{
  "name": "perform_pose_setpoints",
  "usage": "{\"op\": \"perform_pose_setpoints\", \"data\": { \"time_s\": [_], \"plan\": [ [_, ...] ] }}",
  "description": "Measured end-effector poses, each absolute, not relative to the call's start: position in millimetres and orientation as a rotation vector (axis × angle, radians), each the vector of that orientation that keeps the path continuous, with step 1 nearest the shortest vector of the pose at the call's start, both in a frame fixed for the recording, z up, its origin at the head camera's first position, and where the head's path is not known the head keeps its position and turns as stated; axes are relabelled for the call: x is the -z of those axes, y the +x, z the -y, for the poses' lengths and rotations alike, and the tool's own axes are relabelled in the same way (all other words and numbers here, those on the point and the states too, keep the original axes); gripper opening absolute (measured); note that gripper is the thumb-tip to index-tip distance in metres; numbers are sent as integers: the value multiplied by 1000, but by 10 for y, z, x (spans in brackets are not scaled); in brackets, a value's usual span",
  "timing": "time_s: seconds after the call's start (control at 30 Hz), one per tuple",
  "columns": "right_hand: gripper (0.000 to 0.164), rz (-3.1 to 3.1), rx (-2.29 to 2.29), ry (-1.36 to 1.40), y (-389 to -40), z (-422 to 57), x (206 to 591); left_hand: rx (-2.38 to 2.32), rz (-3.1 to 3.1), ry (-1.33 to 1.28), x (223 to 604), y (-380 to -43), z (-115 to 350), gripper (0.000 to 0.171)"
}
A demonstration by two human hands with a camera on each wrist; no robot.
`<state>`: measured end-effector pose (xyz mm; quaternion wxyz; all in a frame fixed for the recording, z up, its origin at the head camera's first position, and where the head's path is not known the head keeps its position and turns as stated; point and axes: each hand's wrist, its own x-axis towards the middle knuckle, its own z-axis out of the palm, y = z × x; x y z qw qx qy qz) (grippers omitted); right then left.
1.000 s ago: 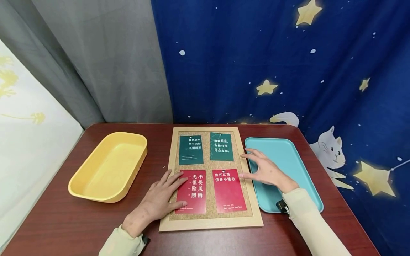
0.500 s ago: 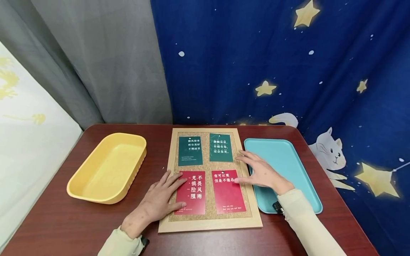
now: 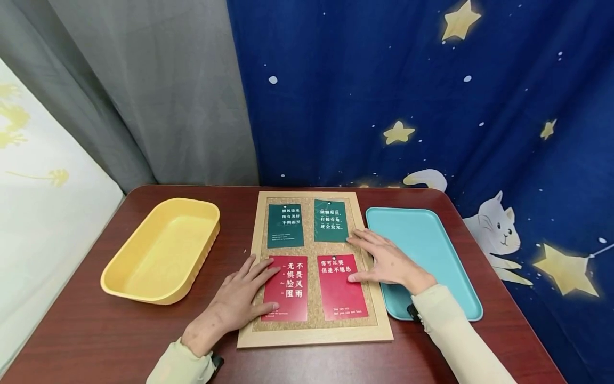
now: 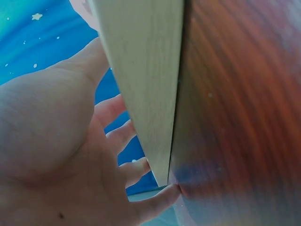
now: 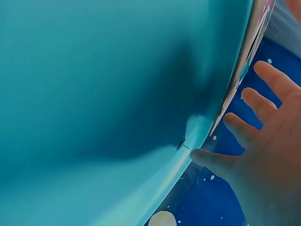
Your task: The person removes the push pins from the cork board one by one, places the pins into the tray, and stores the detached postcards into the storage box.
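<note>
A cork board with a light wooden frame [image 3: 316, 336] lies on the table. Pinned to it are two green cards, one at the upper left [image 3: 285, 238] and one at the upper right [image 3: 330, 233], above a left red card [image 3: 296, 308] and a right red card [image 3: 342, 296]. My left hand [image 3: 235, 298] rests with spread fingers across the board's left edge, its fingertips over the left red card. Spread and holding nothing, my right hand [image 3: 389, 264] reaches over the frame's right side. Its thumb tip overlaps the right red card; the other fingertips lie near the upper green card's lower corner.
A blue tray [image 3: 427, 234] stands right of the board, partly under the right forearm. In it, the right wrist view shows a pushpin [image 5: 180, 144] near the little finger. A yellow bin [image 3: 163, 256] sits at the left. Curtains hang behind the table [image 3: 72, 320].
My right hand has moved left from the tray's near side onto the board, its thumb now over the right red card. The left hand has stayed put.
</note>
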<state>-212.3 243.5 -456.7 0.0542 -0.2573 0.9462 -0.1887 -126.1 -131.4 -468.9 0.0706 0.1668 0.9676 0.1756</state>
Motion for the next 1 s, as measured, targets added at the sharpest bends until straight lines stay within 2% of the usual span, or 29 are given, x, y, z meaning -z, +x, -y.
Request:
{"op": "perform_pose_setpoints", "data": {
  "time_s": [1.0],
  "plan": [
    [103,-2834,528,-726,-2121,-2421,4598,-550,-2915,516,4689,-1247,1313,82]
  ]
}}
